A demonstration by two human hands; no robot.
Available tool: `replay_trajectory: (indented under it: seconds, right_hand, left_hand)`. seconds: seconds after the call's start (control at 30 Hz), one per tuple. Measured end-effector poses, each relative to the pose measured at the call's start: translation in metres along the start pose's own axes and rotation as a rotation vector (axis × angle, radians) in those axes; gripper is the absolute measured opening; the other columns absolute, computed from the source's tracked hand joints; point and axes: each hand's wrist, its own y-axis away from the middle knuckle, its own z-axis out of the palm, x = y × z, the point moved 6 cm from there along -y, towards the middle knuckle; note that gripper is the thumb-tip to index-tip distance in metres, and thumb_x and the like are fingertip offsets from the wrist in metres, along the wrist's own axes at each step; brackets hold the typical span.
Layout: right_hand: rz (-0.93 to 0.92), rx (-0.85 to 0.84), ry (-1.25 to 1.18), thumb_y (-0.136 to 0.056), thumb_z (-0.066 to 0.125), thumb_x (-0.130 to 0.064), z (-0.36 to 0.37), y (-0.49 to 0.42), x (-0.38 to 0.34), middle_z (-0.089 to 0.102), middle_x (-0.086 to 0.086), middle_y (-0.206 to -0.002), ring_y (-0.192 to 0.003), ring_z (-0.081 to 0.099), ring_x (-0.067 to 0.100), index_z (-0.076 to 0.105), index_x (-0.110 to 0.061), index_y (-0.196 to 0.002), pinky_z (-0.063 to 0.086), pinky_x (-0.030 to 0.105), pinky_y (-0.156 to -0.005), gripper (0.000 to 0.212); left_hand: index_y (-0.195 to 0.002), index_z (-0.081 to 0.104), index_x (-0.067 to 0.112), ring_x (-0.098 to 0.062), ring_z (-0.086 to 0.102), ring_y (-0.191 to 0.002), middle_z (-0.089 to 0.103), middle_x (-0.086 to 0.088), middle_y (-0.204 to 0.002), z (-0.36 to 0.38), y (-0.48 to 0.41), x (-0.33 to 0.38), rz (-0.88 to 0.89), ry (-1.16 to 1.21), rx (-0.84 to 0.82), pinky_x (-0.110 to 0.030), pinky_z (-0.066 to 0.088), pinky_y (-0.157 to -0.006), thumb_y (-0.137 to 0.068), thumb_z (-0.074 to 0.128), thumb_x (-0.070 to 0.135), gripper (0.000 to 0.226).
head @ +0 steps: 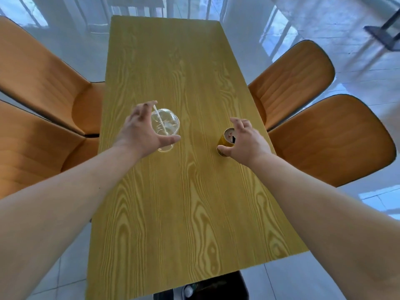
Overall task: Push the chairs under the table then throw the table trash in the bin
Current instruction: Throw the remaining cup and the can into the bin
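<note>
Reaching across the bench (190,202), the left hand (140,131) is curling, fingers spread, around the clear cup (165,124). The right hand (244,139) is spreading around the gold can (226,140) on the right, probably so both go binward together.

Glossy white tile floor (357,87); dark metal frame (384,35) far right

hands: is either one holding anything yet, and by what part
Cannot tell. Left hand curls around the cup side, right hand around the can side; both items stand on the table.
</note>
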Motion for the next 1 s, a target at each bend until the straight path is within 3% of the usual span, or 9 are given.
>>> replay_trajectory:
  seconds: [0.17,0.4,0.67,0.8,1.0]
  right_hand:
    - [0.012,-0.005,-0.001,-0.090,0.075,-0.044,0.017,0.003,0.002,0.046,0.006,-0.148,-0.115,0.063,0.034,0.023,-0.030,-0.159,0.057,0.046,-0.082,0.088]
    - [-0.076,-0.097,0.026,-0.088,0.077,-0.044,0.026,0.079,0.010,0.048,0.006,-0.145,-0.086,0.062,0.026,0.014,-0.033,-0.160,0.049,0.034,-0.054,0.096]
    - [-0.254,-0.178,0.039,-0.089,0.077,-0.042,0.042,0.227,0.051,0.048,0.007,-0.143,-0.097,0.066,0.028,0.015,-0.030,-0.160,0.052,0.034,-0.063,0.094]
    - [-0.344,-0.243,0.050,-0.088,0.077,-0.042,0.051,0.305,0.074,0.050,0.006,-0.136,-0.103,0.065,0.031,0.017,-0.032,-0.158,0.053,0.037,-0.071,0.093]
    - [-0.422,-0.268,0.032,-0.087,0.075,-0.045,0.050,0.381,0.090,0.050,0.004,-0.135,-0.109,0.063,0.030,0.016,-0.035,-0.158,0.058,0.043,-0.079,0.093]
  left_hand:
    - [-0.139,0.041,0.027,-0.030,0.057,-0.118,0.048,-0.002,-0.144,0.014,-0.001,0.003,0.011,-0.005,0.025,-0.042,0.047,-0.087,-0.066,0.084,0.071,0.095]
    - [-0.136,0.039,0.035,-0.026,0.064,-0.107,0.049,0.001,-0.145,0.034,0.087,0.025,-0.017,-0.002,-0.046,-0.039,0.052,-0.081,-0.063,0.084,0.073,0.093]
    - [-0.137,0.041,0.034,-0.021,0.064,-0.106,0.050,0.000,-0.143,0.075,0.274,0.071,-0.100,0.023,-0.006,-0.034,0.049,-0.078,-0.065,0.086,0.069,0.092]
    - [-0.138,0.040,0.031,-0.024,0.063,-0.108,0.048,-0.002,-0.142,0.099,0.367,0.101,-0.137,0.045,0.003,-0.037,0.052,-0.079,-0.066,0.088,0.064,0.093]
    - [-0.136,0.047,0.028,-0.020,0.054,-0.117,0.051,0.000,-0.137,0.119,0.461,0.121,-0.179,0.065,0.047,-0.030,0.039,-0.087,-0.064,0.091,0.055,0.089]
